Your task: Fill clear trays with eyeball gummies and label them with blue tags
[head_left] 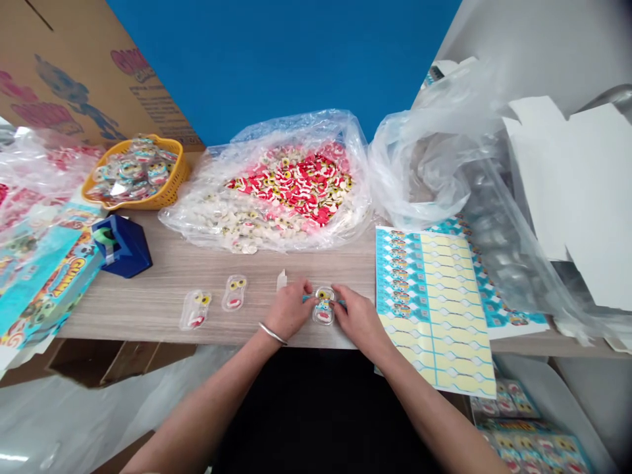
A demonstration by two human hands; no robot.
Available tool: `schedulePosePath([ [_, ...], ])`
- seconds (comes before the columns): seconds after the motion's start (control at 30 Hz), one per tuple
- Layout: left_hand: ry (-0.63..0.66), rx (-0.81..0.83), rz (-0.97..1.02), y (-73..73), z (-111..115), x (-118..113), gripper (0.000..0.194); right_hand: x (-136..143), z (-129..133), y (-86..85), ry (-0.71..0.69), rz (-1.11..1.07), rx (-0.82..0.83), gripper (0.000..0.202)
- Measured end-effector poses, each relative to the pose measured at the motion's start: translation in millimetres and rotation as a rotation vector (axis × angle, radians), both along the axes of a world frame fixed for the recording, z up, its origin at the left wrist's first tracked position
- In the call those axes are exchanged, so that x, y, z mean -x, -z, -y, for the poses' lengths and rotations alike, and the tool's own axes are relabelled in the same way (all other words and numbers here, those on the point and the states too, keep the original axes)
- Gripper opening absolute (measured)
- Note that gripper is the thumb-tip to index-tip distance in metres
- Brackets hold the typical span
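Near the table's front edge lies a small clear plastic pack [324,315] with yellow eye and red mouth pieces inside. A blue printed sticker crosses its middle. My left hand [291,306] pinches the sticker's left end, and my right hand [358,319] pinches its right end. Two similar clear packs, one [234,293] nearer and one [196,310] farther left, rest on the table without a sticker. To the right lies a sticker sheet [457,296], its upper left part still bearing blue stickers. A small white scrap [281,280] sits just behind my left hand.
A large clear bag [296,187] of red, white and yellow pieces lies at the back of the table [162,263]. A yellow basket [172,181] of packs and a blue tape dispenser [131,247] stand left. Plastic bags [419,178] and white cardboard [587,191] are right.
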State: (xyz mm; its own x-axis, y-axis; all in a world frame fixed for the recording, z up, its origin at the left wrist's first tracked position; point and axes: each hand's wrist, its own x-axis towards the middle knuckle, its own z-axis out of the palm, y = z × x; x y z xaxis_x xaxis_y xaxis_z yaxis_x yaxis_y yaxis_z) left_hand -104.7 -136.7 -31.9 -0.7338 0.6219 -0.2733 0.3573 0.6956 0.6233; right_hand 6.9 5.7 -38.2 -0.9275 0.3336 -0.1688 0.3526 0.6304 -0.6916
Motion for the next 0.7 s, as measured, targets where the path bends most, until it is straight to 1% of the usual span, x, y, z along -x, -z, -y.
schedulePosePath([
  [0.1,0.016,0.043,-0.023,-2.1,1.1,-2.9,0.011,0.9,0.0,-7.1,-0.032,0.092,-0.025,0.034],
  [0.17,0.024,0.083,-0.035,-5.7,5.8,-8.9,0.013,-0.6,2.5,-12.7,-0.051,0.149,-0.025,0.032],
  [0.33,0.013,0.177,-0.107,-17.7,26.2,-37.7,0.015,-7.3,21.9,-20.0,-0.108,0.217,0.005,0.026],
  [0.4,-0.034,0.18,-0.149,-21.4,36.3,-48.6,0.018,-8.8,31.7,-20.3,-0.127,0.234,0.007,0.026],
  [0.47,-0.124,0.164,-0.214,-22.9,49.3,-56.3,0.027,-9.5,39.4,-20.2,-0.146,0.238,0.005,0.026],
  [0.53,-0.225,0.151,-0.239,-21.8,66.2,-62.0,0.028,-9.8,43.5,-19.9,-0.159,0.24,-0.006,0.025],
  [0.6,-0.305,0.149,-0.119,-18.4,84.1,-68.2,0.024,-10.1,44.6,-19.2,-0.169,0.24,-0.016,0.025],
  [0.67,-0.392,0.092,0.153,-13.9,97.3,-76.2,0.028,-10.6,44.9,-18.0,-0.185,0.229,-0.011,0.025],
  [0.7,-0.459,0.015,0.328,-11.7,100.5,-80.7,0.03,-10.8,45.5,-17.3,-0.196,0.22,-0.005,0.025],
])
